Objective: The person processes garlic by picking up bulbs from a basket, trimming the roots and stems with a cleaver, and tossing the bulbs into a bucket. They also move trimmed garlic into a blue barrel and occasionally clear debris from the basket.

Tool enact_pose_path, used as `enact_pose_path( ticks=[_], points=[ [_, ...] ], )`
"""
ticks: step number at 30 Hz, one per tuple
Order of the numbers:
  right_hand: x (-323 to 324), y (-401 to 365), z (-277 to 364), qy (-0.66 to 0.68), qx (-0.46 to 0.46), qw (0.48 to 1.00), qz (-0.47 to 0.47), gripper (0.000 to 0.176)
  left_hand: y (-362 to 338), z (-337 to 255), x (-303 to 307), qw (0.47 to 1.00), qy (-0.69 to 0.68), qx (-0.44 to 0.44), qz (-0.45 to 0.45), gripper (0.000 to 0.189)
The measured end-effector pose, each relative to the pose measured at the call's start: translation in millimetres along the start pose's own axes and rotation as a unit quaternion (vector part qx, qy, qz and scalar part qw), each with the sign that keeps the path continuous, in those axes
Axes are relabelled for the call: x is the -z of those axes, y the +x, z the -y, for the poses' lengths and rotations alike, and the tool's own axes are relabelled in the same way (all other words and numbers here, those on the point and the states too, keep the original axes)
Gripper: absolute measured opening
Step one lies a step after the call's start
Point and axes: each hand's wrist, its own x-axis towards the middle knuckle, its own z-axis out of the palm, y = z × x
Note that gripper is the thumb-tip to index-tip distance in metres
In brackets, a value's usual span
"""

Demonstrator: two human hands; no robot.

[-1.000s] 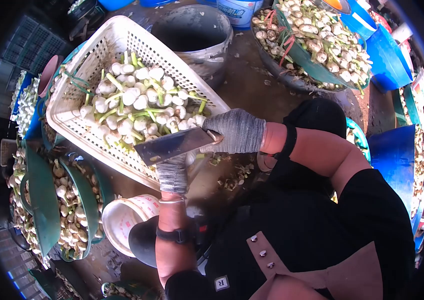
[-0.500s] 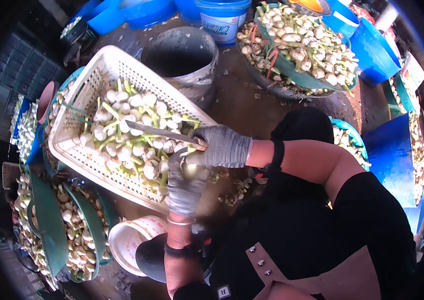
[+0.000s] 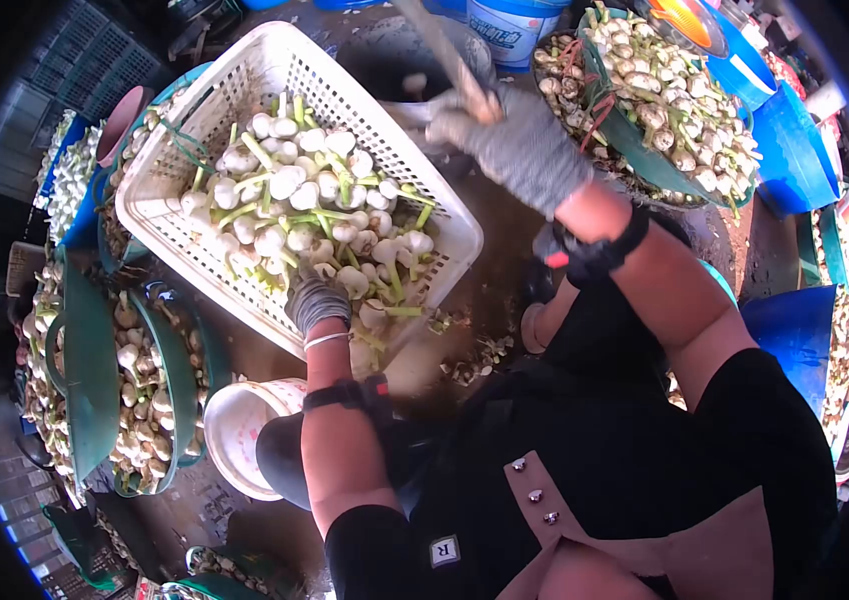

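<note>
Knife [image 3: 440, 45] is held raised in the closed right hand [image 3: 517, 145]; the nearer left hand [image 3: 317, 300] is set among bulbs [image 3: 285, 185] at the basket's [image 3: 225, 85] near edge, grip not discernible.

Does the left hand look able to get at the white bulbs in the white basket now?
Probably yes: the left hand lies among the bulbs at the near rim of the white basket, nothing covers them, and the right hand holds the knife up, away.
</note>
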Motion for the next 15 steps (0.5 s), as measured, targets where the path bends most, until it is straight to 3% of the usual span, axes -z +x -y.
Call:
enact_pose_path(
  ticks=[1, 3, 4, 5, 6, 7, 8, 9, 10, 11, 13, 15],
  points=[
    [-7, -14, -2, -0.073, 0.080, 0.994, 0.026, 0.033, -4, -7, 7, 0.998, 0.046, 0.018, 0.024, 0.066],
    [-28, -36, 3, 0.136, -0.005, 0.990, 0.027, 0.026, 4, -3, 1, 0.996, 0.085, 0.014, 0.017, 0.064],
    [-41, -41, -8, 0.082, -0.041, 0.993, 0.078, 0.022, 16, 7, -7, 0.997, 0.069, 0.018, 0.034, 0.065],
    [-52, -52, -18, 0.132, -0.016, 0.989, 0.071, 0.024, 26, 15, -16, 0.997, 0.054, 0.022, 0.051, 0.066],
    [-56, -57, -18, 0.184, -0.012, 0.979, 0.088, 0.025, 15, 18, -14, 0.997, -0.017, -0.053, -0.053, 0.056],
    [-59, -61, -19, 0.236, -0.009, 0.966, 0.102, 0.028, 10, 17, -10, 0.997, -0.013, -0.059, -0.050, 0.056],
    [-64, -62, -21, 0.238, -0.014, 0.967, 0.095, 0.028, 6, 14, -7, 0.960, -0.271, -0.067, -0.016, 0.051],
    [-71, -62, -22, 0.194, 0.078, 0.976, 0.063, 0.030, -1, 10, 1, 0.857, -0.510, -0.068, 0.023, 0.046],
    [-75, -62, -22, 0.147, 0.169, 0.974, 0.030, 0.034, -26, -14, 42, 0.839, -0.538, -0.045, 0.063, 0.043],
    [-74, -61, -21, 0.147, 0.166, 0.975, 0.025, 0.034, -26, -2, 35, 0.753, -0.644, -0.073, 0.113, 0.048],
    [-72, -57, -16, 0.005, 0.159, 0.986, 0.043, 0.037, -43, -9, 41, 0.527, -0.822, -0.089, 0.198, 0.049],
    [-77, -53, -19, 0.080, 0.116, 0.987, 0.079, 0.038, -58, -12, 42, 0.466, -0.858, -0.038, 0.214, 0.058]
  ],
)
